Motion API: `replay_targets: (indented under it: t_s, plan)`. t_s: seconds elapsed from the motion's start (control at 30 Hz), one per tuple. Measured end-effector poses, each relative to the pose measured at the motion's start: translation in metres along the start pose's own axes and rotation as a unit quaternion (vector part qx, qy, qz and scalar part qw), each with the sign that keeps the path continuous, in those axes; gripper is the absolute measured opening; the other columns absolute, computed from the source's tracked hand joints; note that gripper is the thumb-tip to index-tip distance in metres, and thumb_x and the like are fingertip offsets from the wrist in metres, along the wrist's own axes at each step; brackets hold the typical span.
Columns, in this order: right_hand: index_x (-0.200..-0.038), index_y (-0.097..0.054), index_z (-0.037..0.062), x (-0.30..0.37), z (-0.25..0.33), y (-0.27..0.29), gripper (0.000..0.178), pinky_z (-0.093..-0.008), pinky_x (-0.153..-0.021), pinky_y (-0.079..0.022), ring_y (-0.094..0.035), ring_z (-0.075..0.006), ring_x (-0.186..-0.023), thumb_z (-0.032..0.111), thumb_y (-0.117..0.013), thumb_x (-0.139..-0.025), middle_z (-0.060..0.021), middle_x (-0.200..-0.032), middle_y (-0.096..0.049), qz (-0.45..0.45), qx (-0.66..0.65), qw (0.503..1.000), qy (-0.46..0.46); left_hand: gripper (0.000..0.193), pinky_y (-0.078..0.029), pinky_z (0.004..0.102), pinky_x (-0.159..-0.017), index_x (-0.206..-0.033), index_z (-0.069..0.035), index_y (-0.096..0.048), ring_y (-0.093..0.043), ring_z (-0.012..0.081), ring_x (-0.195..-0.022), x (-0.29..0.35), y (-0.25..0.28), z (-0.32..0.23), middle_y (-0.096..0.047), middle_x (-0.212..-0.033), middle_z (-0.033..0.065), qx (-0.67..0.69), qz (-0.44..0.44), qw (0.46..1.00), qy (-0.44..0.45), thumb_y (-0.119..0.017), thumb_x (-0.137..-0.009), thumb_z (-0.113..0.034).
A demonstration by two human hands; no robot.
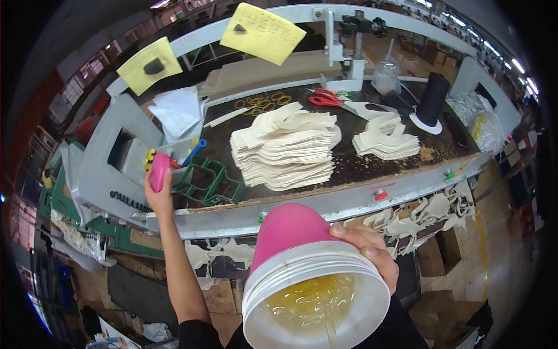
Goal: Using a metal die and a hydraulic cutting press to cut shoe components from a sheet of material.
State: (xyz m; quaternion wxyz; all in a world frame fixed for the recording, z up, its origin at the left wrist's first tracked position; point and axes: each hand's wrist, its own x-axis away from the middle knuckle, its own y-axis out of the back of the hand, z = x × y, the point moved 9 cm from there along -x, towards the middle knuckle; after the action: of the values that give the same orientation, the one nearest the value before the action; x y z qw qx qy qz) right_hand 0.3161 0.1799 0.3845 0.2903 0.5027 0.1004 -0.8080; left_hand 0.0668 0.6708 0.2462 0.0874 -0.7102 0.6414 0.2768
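My right hand (375,256) is wrapped round a pink cup (289,230) with a white threaded rim, tilted so that its open mouth faces me. Inside is a clear yellowish liquid (311,296), and a thin clear strand runs across it to the lower edge; I cannot tell if that is a straw or running liquid. Off to the left, my left hand (159,198) grips a small pink lid (160,168) beside the machine's grey side housing. A green divided tray (200,179) stands just right of that hand.
A tall stack of cream cut pieces (285,151) lies mid-table, with a smaller stack (385,139) to its right. Red-handled scissors (326,98), a black thread cone (433,99) and a clear plastic cup (386,75) stand behind. Cream scraps (433,210) hang below the front edge.
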Motion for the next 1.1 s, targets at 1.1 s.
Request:
replay_targets:
  t_s: [1.1]
  plan:
    - [-0.138, -0.046, 0.0052, 0.008, -0.018, 0.027, 0.052, -0.0492, -0.094, -0.057, -0.072, -0.0396, -0.108, 0.015, -0.076, -0.096, -0.033, -0.127, -0.07, 0.033, 0.041, 0.995, -0.089, 0.069, -0.043, 0.0372, -0.111, -0.14, 0.002, -0.059, -0.058, 0.0259, -0.125, 0.004, -0.002, -0.01, -0.062, -0.136, 0.0168, 0.009, 0.009, 1.0, -0.002, -0.089, -0.089, -0.035]
